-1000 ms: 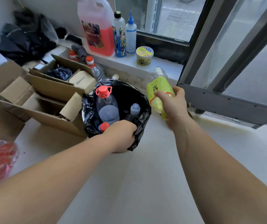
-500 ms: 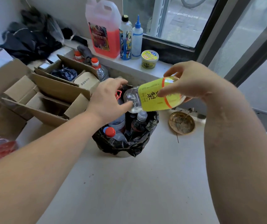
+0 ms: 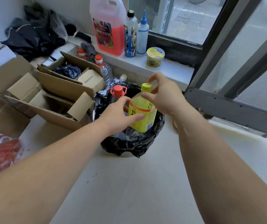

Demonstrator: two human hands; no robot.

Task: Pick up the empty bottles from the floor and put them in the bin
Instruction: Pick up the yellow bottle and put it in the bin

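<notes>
left hand [image 3: 119,118] clasps upright bottle [image 3: 141,113] over bin [image 3: 129,146], right hand [image 3: 163,96] spread above cap; best lowered straight between bottles inside.

Open cardboard boxes [image 3: 37,92] fill the left of the frame. On the windowsill [image 3: 170,68] at upper centre stand a pink jug [image 3: 107,26], a squeeze bottle [image 3: 143,34] and a yellow tub [image 3: 155,57].

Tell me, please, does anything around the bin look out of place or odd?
The yellow-labelled bottle stands upright, poking well above the bin rim instead of dropping in. The bin looks full, with a red-capped bottle also sticking out.
</notes>
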